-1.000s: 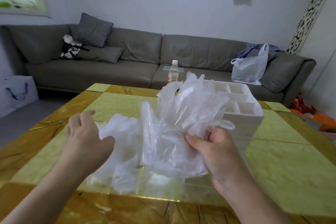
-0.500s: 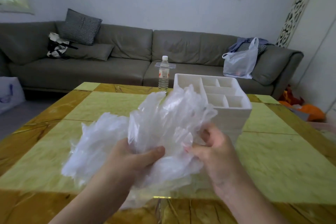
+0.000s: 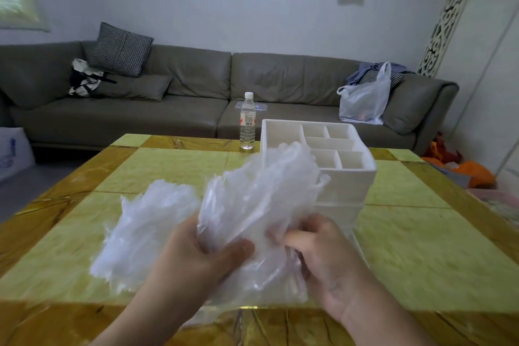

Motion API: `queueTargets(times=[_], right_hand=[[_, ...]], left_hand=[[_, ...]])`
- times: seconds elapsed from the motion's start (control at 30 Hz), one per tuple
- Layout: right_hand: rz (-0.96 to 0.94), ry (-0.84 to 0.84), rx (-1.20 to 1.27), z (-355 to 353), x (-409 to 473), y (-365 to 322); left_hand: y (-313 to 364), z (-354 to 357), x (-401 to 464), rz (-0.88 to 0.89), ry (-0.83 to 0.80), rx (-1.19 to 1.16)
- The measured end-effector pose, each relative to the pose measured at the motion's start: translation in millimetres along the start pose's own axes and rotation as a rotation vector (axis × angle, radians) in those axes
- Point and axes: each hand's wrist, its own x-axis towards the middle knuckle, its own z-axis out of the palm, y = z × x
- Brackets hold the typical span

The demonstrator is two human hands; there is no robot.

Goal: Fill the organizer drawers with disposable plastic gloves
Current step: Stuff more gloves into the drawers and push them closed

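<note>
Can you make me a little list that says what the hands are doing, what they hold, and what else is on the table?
left hand: left hand grips the bundle from the left, thumb across its front
right hand: right hand grips the same bundle, fingers curled into it
held thing: crumpled bundle of clear disposable plastic gloves, lifted in front of the organizer
organizer: white plastic organizer with open top compartments, standing on the table, top compartments that show are empty
table: glossy yellow and amber tiled table
also on table: clear plastic water bottle with white cap, upright at the far edge

Soft daylight from the left — edges bowed, foreground motion-blurred.
</note>
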Motion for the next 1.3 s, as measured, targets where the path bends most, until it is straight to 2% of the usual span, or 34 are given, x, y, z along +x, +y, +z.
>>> queueTargets(times=[0.13, 0.2, 0.37, 0.53, 0.67, 0.77, 0.83, 0.93, 1.1, 1.2, 1.3], right_hand=[[-0.124, 0.092, 0.039, -3.3, 3.8, -0.6], [-0.152, 0.079, 0.027, -3.9, 3.6, -0.8], [-0.087, -0.129, -0.001, -0.5, -0.6, 0.9], [-0.038, -0.075, -0.036, 4.9, 1.6, 10.0], [0.023, -0.095, 0.044, -2.7, 1.3, 12.2], [-0.014, -0.131, 0.096, -5.4, 0.1, 9.3], [-0.055, -0.143, 0.074, -4.8, 0.0, 6.9], [-0.121, -0.111, 0.004, -2.0, 1.2, 5.9], [-0.186, -0.051, -0.037, -2.3, -1.6, -3.4], [-0.164, 0.07, -0.042, 0.6, 5.0, 0.0], [-0.145, 0.196, -0.047, 3.2, 4.4, -3.3]], left_hand=[[-1.0, -1.8, 1.5, -0.01, 0.017, 0.018], [1.7, -2.7, 0.4, -0.027, 0.01, -0.023], [4.5, -5.7, -1.9, 0.021, -0.001, -0.09], [1.3, -10.5, 1.2, 0.02, -0.063, -0.295], [5.3, -14.7, 3.0, -0.047, -0.161, -0.481], [10.6, -16.2, 0.3, -0.226, -0.232, -0.552], [9.9, -17.1, -2.9, -0.341, -0.342, -0.518], [3.3, -16.9, -1.3, -0.322, -0.418, -0.424], [-2.7, -19.0, 1.7, -0.078, -0.3, -0.095], [-3.8, -19.4, 3.9, -0.022, -0.219, 0.173], [-4.3, -17.4, 5.0, -0.008, -0.191, 0.285]])
